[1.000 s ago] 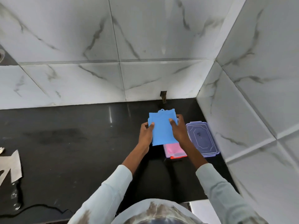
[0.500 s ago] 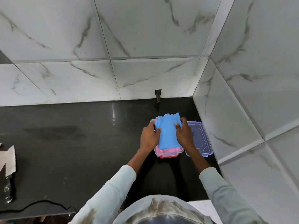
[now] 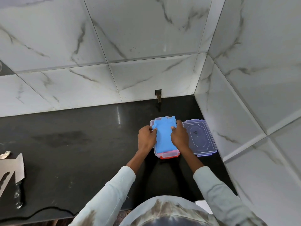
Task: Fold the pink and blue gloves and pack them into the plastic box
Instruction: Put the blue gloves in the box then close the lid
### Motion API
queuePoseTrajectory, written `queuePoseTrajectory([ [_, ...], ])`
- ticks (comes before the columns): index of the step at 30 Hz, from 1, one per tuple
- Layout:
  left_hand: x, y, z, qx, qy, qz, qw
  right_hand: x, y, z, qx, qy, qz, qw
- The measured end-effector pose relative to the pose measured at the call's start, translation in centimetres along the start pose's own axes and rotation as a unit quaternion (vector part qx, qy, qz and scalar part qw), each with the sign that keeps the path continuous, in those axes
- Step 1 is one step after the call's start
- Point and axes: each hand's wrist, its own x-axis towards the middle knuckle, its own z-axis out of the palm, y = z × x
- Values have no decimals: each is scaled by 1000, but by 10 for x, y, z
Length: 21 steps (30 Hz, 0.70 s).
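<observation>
Moved: we have lowered the blue glove [image 3: 163, 137] from mid-air into the plastic box [image 3: 169, 155].
Hands: left hand [image 3: 147, 137] and right hand [image 3: 180, 137] pinch its side edges, keeping the fold flat.
Pink glove: underneath, barely showing.
Lid [image 3: 199, 137]: lies beside the box on the bench [image 3: 73, 144], ready.

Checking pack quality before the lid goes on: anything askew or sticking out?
Slightly. The blue glove sits in the plastic box, but its far edge rides over the box's back rim. Left hand and right hand grip its sides. The lid lies flat beside the box.
</observation>
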Motion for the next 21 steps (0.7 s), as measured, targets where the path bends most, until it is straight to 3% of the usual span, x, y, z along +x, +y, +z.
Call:
queuePoseTrajectory([
  [5, -1, -2, -4, 21, 27, 44, 998, -9, -8, 3, -45, -10, 9, 999],
  [8, -4, -1, -2, 105, 29, 100, 989, -17, -19, 11, -47, 7, 31, 998],
  [10, -7, -2, 1, 223, 34, 183, 957, -24, -25, 19, -12, 7, 47, 999],
  [13, -13, -7, 8, 357, -26, 295, 886, -31, -27, 28, 5, -8, 42, 999],
  [15, -17, -11, 9, 404, -63, 308, 859, -29, -28, 27, -22, -15, 39, 999],
  [19, -19, -17, 2, 468, -100, 276, 833, -27, -28, 17, -11, -42, 43, 998],
  [21, -19, -16, -3, 467, -105, 283, 831, -33, -26, 15, -73, -25, 8, 997],
])
